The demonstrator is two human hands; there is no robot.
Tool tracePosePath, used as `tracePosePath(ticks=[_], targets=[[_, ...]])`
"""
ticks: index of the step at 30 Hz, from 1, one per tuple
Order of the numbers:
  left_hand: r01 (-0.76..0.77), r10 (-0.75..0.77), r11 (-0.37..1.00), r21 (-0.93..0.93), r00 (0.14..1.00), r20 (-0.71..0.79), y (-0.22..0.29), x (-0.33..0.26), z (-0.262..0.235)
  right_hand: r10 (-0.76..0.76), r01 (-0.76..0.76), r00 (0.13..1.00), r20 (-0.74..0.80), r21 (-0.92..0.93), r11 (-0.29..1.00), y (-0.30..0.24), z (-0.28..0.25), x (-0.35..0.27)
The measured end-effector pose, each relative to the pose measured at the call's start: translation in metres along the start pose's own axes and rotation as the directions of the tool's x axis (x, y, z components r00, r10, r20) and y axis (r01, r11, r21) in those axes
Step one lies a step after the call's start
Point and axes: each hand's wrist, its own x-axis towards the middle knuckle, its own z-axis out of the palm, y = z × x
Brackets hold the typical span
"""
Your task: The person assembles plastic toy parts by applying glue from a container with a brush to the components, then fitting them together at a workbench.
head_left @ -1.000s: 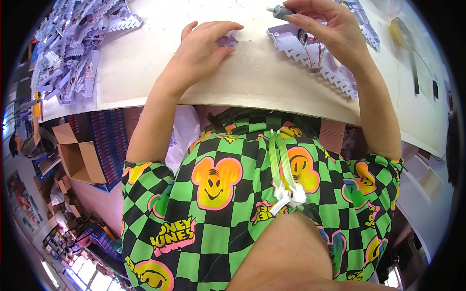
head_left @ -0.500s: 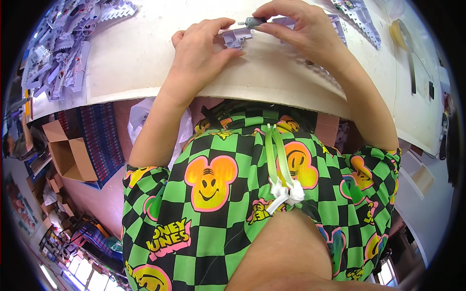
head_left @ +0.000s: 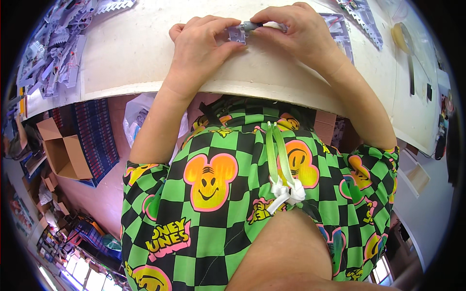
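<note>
My left hand (head_left: 201, 46) grips a small light-grey plastic housing (head_left: 237, 36) between thumb and fingers, above the white table. From the other side, my right hand (head_left: 306, 34) pinches a small dark-grey cylinder (head_left: 249, 26), which looks like a little motor. The cylinder's left end meets the top of the housing, close to my left fingertips. How far it sits inside is too small to tell. A pale strip (head_left: 276, 25) shows by my right fingers.
Tangled grey plastic parts with thin wires (head_left: 63, 53) pile up at the table's left. More toothed grey parts (head_left: 361, 22) and a tape roll (head_left: 401, 38) are on the right. Below the table's front edge (head_left: 233, 89) stand an open cardboard box (head_left: 68, 155) and a plastic bag (head_left: 136, 119).
The cylinder has come left and slightly down, from above the housing into contact with it. My left hand has turned the housing a little, and both hands are closer together.
</note>
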Motion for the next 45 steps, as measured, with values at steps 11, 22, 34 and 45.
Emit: tracePosePath(ticks=[11,22,34,45], targets=[[0.010,-0.009,1.000,0.021,1.000,-0.030,-0.002,0.001,0.002,-0.097,0.089,0.992,-0.082,-0.091,0.992,-0.001,0.005,0.000],[-0.130,0.144,0.972,0.195,0.988,-0.061,0.008,-0.004,-0.004,-0.119,0.095,0.984,-0.132,-0.170,0.981,0.008,-0.012,-0.005],[-0.129,0.140,0.967,0.219,0.989,-0.038,0.005,0.014,-0.004,-0.163,0.111,0.974,-0.158,-0.298,0.948,0.015,-0.018,-0.025],[-0.032,0.005,0.947,0.319,0.996,0.085,0.000,-0.014,-0.007,0.202,-0.228,0.772,-0.602,0.035,0.973,0.063,-0.035,-0.150]])
